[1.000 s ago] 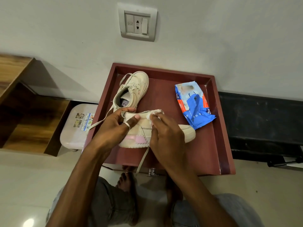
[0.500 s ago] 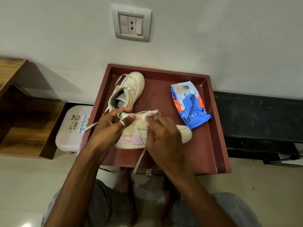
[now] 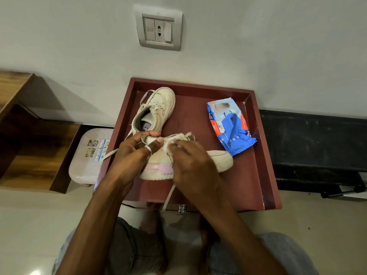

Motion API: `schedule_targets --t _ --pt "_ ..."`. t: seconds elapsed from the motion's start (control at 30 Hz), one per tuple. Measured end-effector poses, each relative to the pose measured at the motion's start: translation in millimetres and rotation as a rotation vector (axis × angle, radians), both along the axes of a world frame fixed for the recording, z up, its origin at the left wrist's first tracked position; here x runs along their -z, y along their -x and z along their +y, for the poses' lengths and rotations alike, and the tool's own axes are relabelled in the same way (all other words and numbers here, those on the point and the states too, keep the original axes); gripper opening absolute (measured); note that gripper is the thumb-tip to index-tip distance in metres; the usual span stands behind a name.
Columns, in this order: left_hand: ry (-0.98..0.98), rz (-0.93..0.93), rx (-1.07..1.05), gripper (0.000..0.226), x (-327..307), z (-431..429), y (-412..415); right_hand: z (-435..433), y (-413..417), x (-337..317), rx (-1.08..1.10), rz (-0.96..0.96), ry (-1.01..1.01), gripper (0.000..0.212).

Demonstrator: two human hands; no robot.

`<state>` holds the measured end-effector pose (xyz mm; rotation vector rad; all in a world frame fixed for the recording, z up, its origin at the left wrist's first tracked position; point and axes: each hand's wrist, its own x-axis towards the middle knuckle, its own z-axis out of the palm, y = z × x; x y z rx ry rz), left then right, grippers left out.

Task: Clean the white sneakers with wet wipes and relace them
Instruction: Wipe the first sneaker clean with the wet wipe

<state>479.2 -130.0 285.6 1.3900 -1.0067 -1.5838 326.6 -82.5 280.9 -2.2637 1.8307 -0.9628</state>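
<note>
Hands both on the near sneaker (image 3: pixel 220 161), which sits at the front of the red tray (image 3: pixel 260 175), toe pointing right, pink patch on the sole wall facing the person.

Left hand (image 3: pixel 131 155) is closed on the heel end: fingers hooked over the collar, thumb pressed flat on the side. There's a ring (image 3: pixel 148 150) on that thumb.

Right hand (image 3: pixel 190 165) is curled w/ its knuckles up, pinching a bunched white wipe (image 3: pixel 168 144) against the shoe's upper side, just beside the left thumb. Only a bit of the wipe shows past the fingers, and the fingertips are hidden under the hand, so can't tell exactly how they grip it.

One lace (image 3: pixel 168 195) trails out from under the right hand & hangs over the tray's front edge. Another runs off the tray's left edge.

Second sneaker (image 3: pixel 158 108) lies further back on the tray, toe toward the wall, opening toward the person, laces loose. Its heel end is just beside the left hand's fingers.

Blue wipes pack (image 3: pixel 230 126) lies crumpled at the tray's right side, near the first shoe's toe but apart from it.

Misc. around: wall socket (image 3: pixel 158 29) above the tray, pale plastic stool (image 3: pixel 87 155) to the left, wooden shelf (image 3: pixel 29 145) beyond that, dark bench (image 3: pixel 313 145) to the right.
</note>
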Motion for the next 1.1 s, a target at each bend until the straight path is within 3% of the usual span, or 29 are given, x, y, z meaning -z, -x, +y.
schedule_targets --t 0.17,0.4,0.6,0.7,0.87,1.0,1.1 --pt "-0.005 -0.011 -0.003 0.019 1 -1 0 -14 27 6 0.285 -0.186 -0.120 0.027" --pt "-0.007 -0.004 -0.003 0.020 -1 0 0 9 -12 -4 0.025 -0.018 -0.023 0.036" --pt "-0.014 -0.008 0.003 0.019 -3 1 -1 -22 25 8 0.257 -0.162 -0.162 0.026" --pt "-0.013 -0.015 0.010 0.018 -2 1 -1 -17 12 2 0.259 -0.086 -0.124 0.027" --pt "-0.010 -0.012 -0.002 0.019 -2 0 -1 -1 -2 -5 0.076 0.000 -0.033 0.032" --pt "-0.001 0.001 0.013 0.022 -4 1 -1 -17 19 2 0.283 -0.156 -0.148 0.027" --pt "-0.010 0.039 0.040 0.028 -7 2 -3 -12 9 -3 0.302 -0.132 -0.119 0.026"
